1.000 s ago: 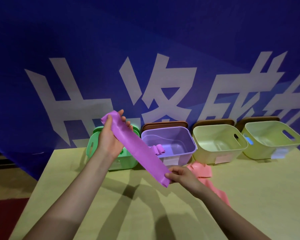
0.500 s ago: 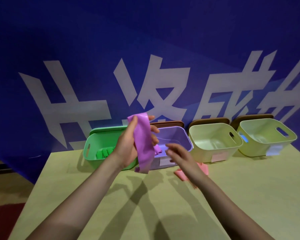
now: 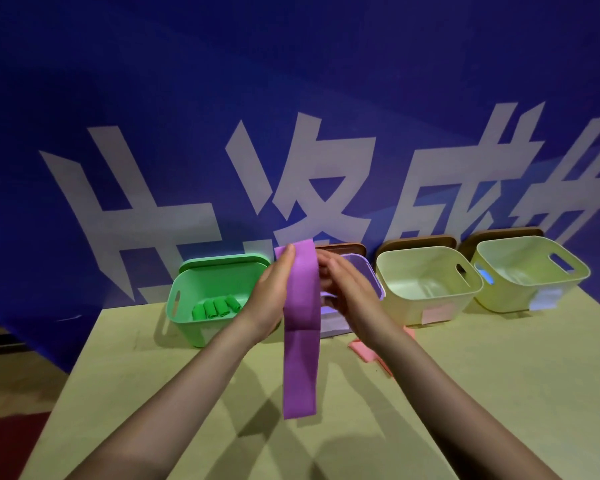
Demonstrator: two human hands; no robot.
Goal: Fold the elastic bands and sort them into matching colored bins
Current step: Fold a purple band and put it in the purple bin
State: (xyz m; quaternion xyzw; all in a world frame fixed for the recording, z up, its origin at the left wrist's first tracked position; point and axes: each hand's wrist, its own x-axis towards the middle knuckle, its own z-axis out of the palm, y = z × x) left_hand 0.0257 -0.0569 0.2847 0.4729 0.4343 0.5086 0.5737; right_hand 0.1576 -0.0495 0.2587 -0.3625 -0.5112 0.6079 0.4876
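Note:
A purple elastic band [image 3: 300, 327] hangs straight down in front of me, its top draped over my left hand [image 3: 274, 292], whose thumb pinches the upper end. My right hand [image 3: 347, 292] is against the band's right side at the top, fingers fairly straight; whether it grips the band is hidden. Behind my hands stands the purple bin [image 3: 369, 271], mostly covered. The green bin [image 3: 187, 289] to the left holds several rolled green bands [image 3: 215, 308]. A pink band [image 3: 371, 353] lies on the table under my right wrist.
Two pale yellow-green bins [image 3: 426, 268] [image 3: 527, 258] stand to the right along the blue banner wall. Brown lids [image 3: 420, 241] lean behind the bins. The light wooden table [image 3: 499, 393] stretches toward me; its left edge drops to the floor.
The band was stretched between both hands, then my right hand let its end go. Now the band hangs longer from my left hand and my right hand has come up beside its top.

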